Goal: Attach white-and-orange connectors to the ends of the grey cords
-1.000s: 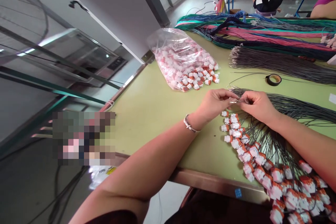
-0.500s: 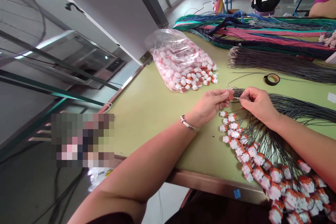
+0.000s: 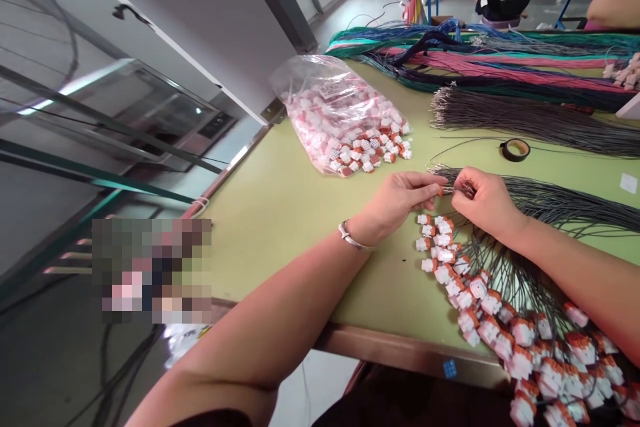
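My left hand (image 3: 407, 197) is closed on a small orange and white connector (image 3: 440, 191), which its fingers mostly cover. Just to the right, my right hand (image 3: 483, 199) pinches thin dark wires with metal ends (image 3: 469, 189), close against the connector. Behind and beside my right hand lies a bundle of dark wires (image 3: 565, 203). Below both hands, several white and orange connectors with wires attached (image 3: 470, 297) spread down to the table's front edge and past it at the lower right.
A clear plastic bag (image 3: 330, 107) of connectors lies open at the back. Black tape (image 3: 515, 149), grey wires (image 3: 525, 120) and coloured wires (image 3: 500, 67) lie to the right. A person's arm (image 3: 613, 3) shows at the top right.
My left fingers now cover more of the connector, and my right hand has come slightly closer to it. The whole view has shifted a little.
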{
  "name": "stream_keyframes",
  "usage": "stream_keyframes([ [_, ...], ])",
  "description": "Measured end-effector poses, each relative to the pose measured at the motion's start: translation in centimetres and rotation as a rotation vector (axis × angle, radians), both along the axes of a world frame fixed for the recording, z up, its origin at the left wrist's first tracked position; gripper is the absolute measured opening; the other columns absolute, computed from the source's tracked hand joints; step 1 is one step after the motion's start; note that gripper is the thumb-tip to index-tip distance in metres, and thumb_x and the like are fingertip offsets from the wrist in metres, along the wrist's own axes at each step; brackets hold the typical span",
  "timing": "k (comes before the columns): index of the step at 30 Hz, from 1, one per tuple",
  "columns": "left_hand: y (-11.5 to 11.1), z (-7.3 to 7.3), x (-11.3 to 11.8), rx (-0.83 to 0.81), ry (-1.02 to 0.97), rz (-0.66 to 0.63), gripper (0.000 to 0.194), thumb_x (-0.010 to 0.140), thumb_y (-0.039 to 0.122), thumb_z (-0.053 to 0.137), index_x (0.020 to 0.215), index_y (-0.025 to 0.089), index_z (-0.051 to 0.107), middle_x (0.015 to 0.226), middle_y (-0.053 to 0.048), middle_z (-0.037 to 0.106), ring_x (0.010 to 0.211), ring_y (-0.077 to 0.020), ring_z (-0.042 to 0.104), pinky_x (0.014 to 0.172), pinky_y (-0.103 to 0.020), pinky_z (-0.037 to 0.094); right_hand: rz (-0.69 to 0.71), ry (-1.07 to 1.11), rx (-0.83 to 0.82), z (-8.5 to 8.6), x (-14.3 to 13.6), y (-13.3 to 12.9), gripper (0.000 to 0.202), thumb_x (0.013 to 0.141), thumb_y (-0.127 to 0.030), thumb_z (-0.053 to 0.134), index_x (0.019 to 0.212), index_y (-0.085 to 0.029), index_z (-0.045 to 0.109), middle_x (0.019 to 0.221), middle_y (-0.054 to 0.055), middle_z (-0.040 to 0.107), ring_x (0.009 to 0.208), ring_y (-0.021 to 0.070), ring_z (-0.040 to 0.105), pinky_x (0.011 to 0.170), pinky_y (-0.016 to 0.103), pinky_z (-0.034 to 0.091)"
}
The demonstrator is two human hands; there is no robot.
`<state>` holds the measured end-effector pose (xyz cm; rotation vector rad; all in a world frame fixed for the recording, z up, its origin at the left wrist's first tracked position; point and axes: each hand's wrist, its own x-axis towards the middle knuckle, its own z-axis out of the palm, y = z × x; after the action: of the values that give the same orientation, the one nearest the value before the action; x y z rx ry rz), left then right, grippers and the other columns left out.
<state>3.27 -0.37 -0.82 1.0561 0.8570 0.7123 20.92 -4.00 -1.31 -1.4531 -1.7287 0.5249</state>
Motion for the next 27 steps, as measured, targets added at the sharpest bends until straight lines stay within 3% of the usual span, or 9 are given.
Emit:
stream_keyframes([
  [4, -0.3, 0.0, 0.5, 0.117, 0.088, 0.074, 0.022, 0.068, 0.022, 0.078, 0.088, 0.013, 0.076, 0.064, -0.001, 0.068, 0.052, -0.0070, 0.055, 0.054, -0.021, 0.046, 0.038, -0.032, -0.002, 0.0, 0.0, 0.0, 0.006, 0.064, -0.015, 0.052, 0.064, -0.020, 0.050, 0.056, -0.004, 0.052, 0.053, 0.0106, 0.044, 0.057, 0.025, 0.035],
  [10, -0.6, -0.1, 1.1, 0.038, 0.013, 0.031, 0.017, 0.068, 0.021, 0.078, 0.084, 0.013, 0.077, 0.075, -0.003, 0.072, 0.054, -0.0048, 0.054, 0.060, -0.023, 0.049, 0.062, -0.008, -0.043, 0.0, 0.1, 0.0, 0.004, 0.065, -0.017, 0.055, 0.064, -0.020, 0.053, 0.058, -0.002, 0.056, 0.055, 0.0113, 0.046, 0.059, 0.026, 0.037],
  [17, -0.5, -0.3, 0.8, -0.105, -0.076, 0.076, 0.015, 0.068, 0.017, 0.079, 0.083, 0.013, 0.076, 0.078, -0.003, 0.072, 0.064, -0.0061, 0.061, 0.067, -0.021, 0.053, 0.037, 0.153, -0.151, 0.0, 0.1, 0.1, 0.001, 0.062, -0.020, 0.053, 0.063, -0.020, 0.053, 0.056, -0.003, 0.053, 0.053, 0.0103, 0.044, 0.054, 0.025, 0.036],
  [27, -0.7, -0.1, 1.3, -0.030, -0.068, 0.029, 0.020, 0.066, 0.019, 0.079, 0.084, 0.011, 0.076, 0.077, -0.004, 0.072, 0.057, -0.0048, 0.055, 0.060, -0.020, 0.049, 0.036, 0.062, -0.165, -0.4, -0.2, 0.4, 0.003, 0.065, -0.022, 0.054, 0.064, -0.019, 0.054, 0.055, -0.003, 0.053, 0.053, 0.0100, 0.041, 0.053, 0.025, 0.033],
])
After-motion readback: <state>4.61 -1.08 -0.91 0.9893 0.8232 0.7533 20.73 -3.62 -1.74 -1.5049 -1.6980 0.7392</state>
